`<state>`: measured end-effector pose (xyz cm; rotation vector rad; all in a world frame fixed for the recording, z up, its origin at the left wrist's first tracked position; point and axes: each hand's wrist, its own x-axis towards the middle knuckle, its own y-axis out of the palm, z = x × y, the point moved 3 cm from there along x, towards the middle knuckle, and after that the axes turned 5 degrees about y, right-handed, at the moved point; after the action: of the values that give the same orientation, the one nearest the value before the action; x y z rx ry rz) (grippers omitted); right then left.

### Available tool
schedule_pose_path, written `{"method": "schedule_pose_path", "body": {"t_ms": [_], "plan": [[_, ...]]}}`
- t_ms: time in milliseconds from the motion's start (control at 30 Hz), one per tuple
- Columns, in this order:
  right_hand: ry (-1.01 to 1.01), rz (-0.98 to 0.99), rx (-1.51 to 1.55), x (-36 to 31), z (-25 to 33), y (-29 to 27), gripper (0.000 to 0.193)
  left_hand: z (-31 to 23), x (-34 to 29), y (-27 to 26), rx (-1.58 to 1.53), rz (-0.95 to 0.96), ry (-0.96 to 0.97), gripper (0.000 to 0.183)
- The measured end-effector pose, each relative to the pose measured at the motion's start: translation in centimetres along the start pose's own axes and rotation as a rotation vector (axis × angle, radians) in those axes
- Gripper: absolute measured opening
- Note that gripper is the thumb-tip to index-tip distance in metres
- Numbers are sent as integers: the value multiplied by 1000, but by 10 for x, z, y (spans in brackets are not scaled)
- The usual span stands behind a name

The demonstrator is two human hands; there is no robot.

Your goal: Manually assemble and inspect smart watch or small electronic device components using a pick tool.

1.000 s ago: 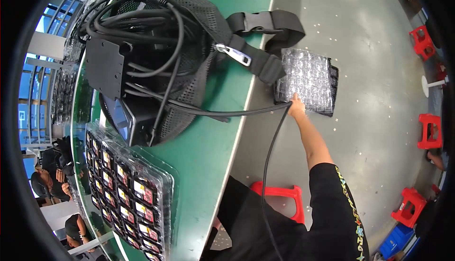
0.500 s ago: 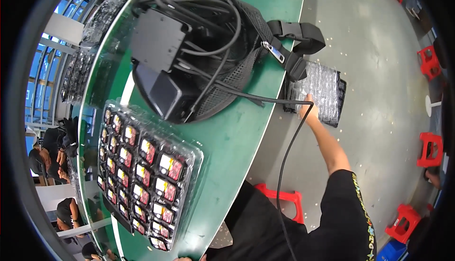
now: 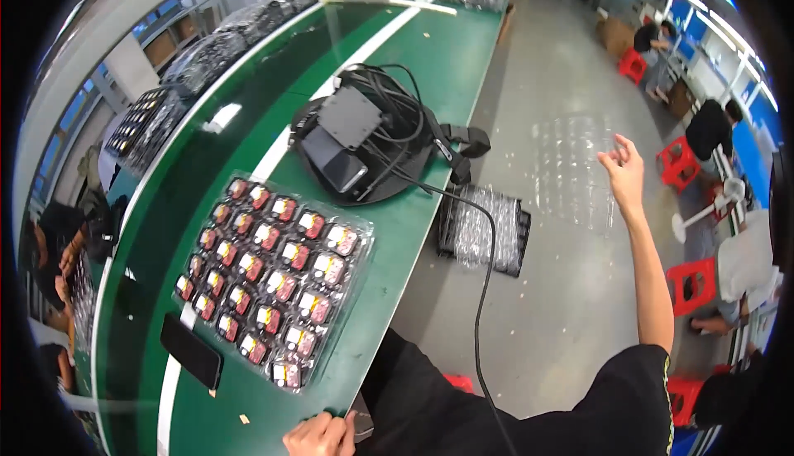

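Note:
My right hand is raised over the floor on the right, its thumb and fingers pinching the edge of a thin clear plastic tray. That tray is see-through, with rows of moulded pockets. Below and left of it, beside the table, sits a stack of clear and black plastic trays. My left hand is curled at the table's near edge; what its fingers hold, if anything, is hidden. Ahead of it on the table lies a clear tray filled with rows of small black pieces with red, white and yellow faces.
A black mesh bag with cables and dark boxes stands on the green table. One black cable runs from it towards me. A black phone lies left of the filled tray. Red stools and seated people are at right.
My right hand has risen from the tray stack and moved right, with a clear tray now at its fingers. The view has shifted, and my left hand shows more fully.

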<state>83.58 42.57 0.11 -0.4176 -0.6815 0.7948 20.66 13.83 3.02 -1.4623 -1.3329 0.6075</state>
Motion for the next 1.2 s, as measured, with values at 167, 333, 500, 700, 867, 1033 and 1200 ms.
{"method": "schedule_pose_path", "body": {"t_ms": [167, 333, 500, 700, 867, 1033, 1200], "plan": [[-492, -123, 163, -24, 220, -71, 23, 7, -12, -3, -120, -103, 1, 27], [-447, 35, 894, -66, 347, -71, 32, 20, -29, 13, -1, -122, 9, 31], [-340, 316, 1249, -135, 417, -3, 32, 19, -33, 10, -74, -233, -18, 29], [33, 686, 1390, -211, 418, 99, 13, 22, -40, 5, -185, -423, -97, 18], [323, 942, 1169, -271, 352, 156, 16, 25, -43, 0, -207, -643, -191, 48], [464, 1044, 944, -309, 333, 157, 18, 34, -32, -3, -19, -432, -208, 75], [418, 1099, 870, -290, 316, 157, 18, 37, -28, 9, 6, -270, -196, 77]]}}
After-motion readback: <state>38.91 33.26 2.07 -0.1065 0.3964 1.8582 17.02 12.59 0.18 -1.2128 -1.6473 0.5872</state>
